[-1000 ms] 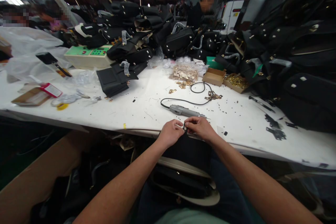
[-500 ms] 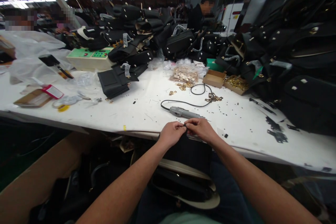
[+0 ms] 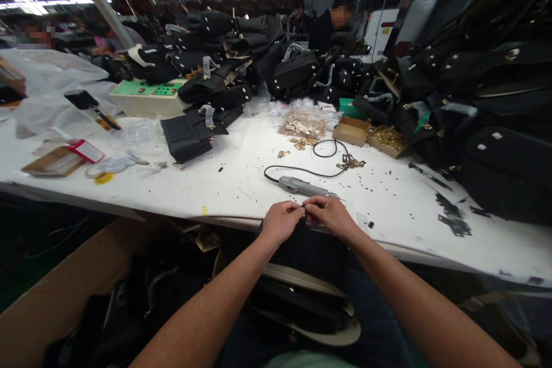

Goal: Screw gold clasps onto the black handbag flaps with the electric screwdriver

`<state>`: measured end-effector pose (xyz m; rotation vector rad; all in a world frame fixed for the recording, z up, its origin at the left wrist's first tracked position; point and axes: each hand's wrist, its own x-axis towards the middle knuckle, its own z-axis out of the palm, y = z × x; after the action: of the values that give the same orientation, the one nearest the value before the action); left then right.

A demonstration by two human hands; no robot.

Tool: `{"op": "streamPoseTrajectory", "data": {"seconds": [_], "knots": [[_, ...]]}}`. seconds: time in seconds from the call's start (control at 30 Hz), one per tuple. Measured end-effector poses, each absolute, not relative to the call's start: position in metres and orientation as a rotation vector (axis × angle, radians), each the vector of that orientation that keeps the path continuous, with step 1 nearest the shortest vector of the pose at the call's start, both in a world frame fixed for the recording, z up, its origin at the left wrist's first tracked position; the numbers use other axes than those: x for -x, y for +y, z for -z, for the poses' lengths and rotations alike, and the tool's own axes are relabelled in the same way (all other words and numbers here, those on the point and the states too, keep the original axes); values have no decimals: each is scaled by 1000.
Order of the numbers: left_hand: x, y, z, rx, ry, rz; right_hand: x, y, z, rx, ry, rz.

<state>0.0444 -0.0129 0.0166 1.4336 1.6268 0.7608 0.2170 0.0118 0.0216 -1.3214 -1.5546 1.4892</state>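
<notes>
My left hand (image 3: pixel 280 221) and my right hand (image 3: pixel 330 215) meet fingertip to fingertip at the near edge of the white table (image 3: pixel 224 181). Both pinch a small dark part (image 3: pixel 304 211) between them; it is too small to name. Below the hands a black bag (image 3: pixel 308 299) with a pale rim rests in my lap. Just beyond the fingers, a grey electric hand tool (image 3: pixel 302 186) lies on the table with its black cord (image 3: pixel 321 161) looping away.
Gold metal fittings (image 3: pixel 302 125) in bags and two small cardboard boxes (image 3: pixel 352 129) sit mid-table. Black bags (image 3: pixel 194 132) pile up at the back and the right. A green-topped machine (image 3: pixel 149 95) stands back left. Other people work behind the piles.
Both hands stay pinched together at the table edge with only slight finger movement. The view has shifted a little.
</notes>
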Motion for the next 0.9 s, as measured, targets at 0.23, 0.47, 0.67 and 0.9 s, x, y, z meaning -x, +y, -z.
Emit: {"op": "streamPoseTrajectory", "data": {"seconds": [0.23,0.47,0.67,0.9], "knots": [[-45,-11,-17,-1350,1570,-810,-217,12,-28,1372,-1733,-1331],[-46,-11,-23,-1310,1544,-809,-216,11,-33,1347,-1791,-1309],[-48,-10,-17,-1286,1600,-813,-215,13,-33,1318,-1678,-1443],[-48,-9,-19,-1311,1598,-789,-214,17,-33,1327,-1663,-1435]]}}
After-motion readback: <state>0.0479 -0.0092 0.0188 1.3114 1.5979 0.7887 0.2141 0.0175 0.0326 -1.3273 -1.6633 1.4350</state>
